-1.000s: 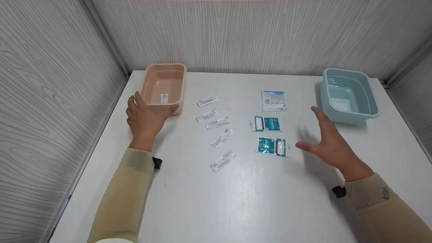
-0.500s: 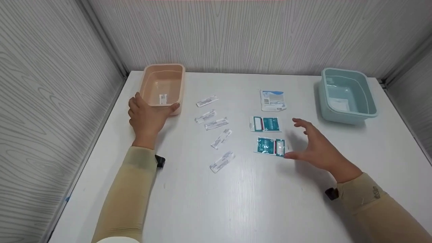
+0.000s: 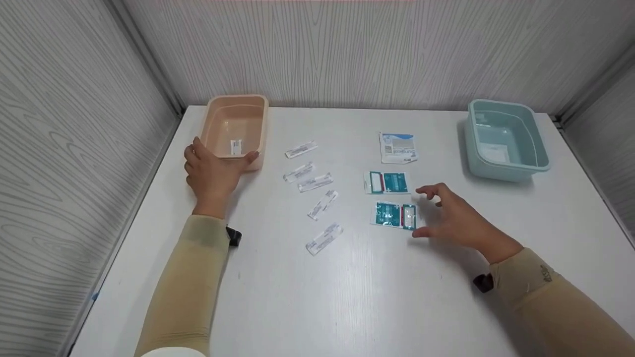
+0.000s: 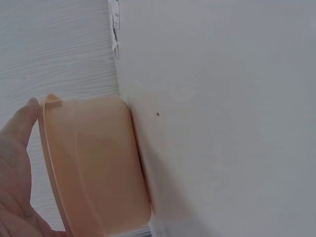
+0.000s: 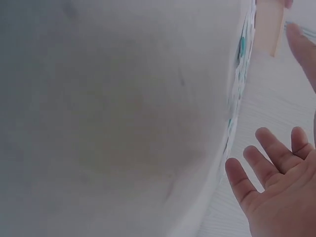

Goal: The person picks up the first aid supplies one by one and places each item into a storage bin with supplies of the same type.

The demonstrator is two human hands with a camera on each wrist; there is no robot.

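A white table (image 3: 317,307) is enclosed on three sides by pale grey panels. The back wall (image 3: 322,54) is marked with wavy, upright wood grain, and similar grain is seen on the left wall (image 3: 54,163) and the right wall (image 3: 603,104). The left rear corner is lined with a grey strip (image 3: 140,52). Faint grain is shown in the tabletop, where a soft white glare (image 3: 354,282) is reflected near the middle. A small blue mark (image 3: 95,296) is seen along the table's left edge. The scene is lit evenly.
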